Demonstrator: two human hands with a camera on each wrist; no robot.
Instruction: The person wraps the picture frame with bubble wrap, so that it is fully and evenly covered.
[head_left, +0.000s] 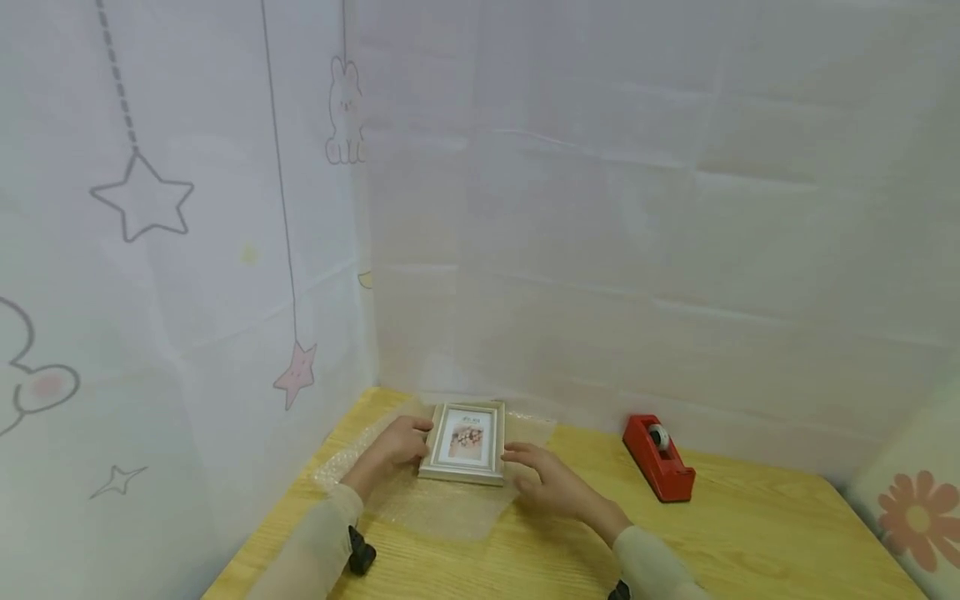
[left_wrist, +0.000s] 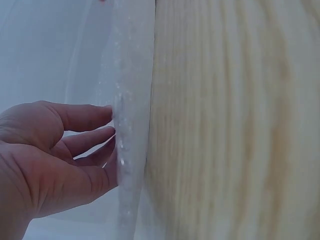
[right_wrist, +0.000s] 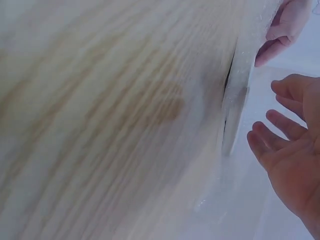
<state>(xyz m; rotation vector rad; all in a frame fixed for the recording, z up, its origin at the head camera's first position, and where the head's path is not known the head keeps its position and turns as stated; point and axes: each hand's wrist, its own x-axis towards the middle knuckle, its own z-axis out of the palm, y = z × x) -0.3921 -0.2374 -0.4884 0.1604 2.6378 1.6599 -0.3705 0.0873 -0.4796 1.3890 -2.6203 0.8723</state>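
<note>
So, your pic frame (head_left: 465, 442) lies face up on the bubble wrap (head_left: 442, 518), nr the back L corner of the wood-grain table (head_left: 585, 533), w/ wrap showing past it on the L and twd you. Your L hand (head_left: 405, 442) is at the frame's L side, fingers part bent, tips meeting the edge; can't tell if there's any real grip. Your R hand (head_left: 547, 479) is half spread by the R side, fingers loosely bent, nothing held; the R wrist view shows a gap b/w its tips and the edge.

Main risk: uneven push. If the L presses w/o the R backing it up, the frame prob skids or twists on the slick wrap and sits off-centre, leaving too little cover on one side. Lift by one edge only and it cd tip or slip, b/c nothing supports the far side; a drop might chip a corner. The sheet looks loose, so a dragging finger cd crease it or pull it along w/ the frame. Also, the red tape dispenser (head_left: 660, 458) is well off to the R: a one-handed reach for it prob lets things shift.
</note>
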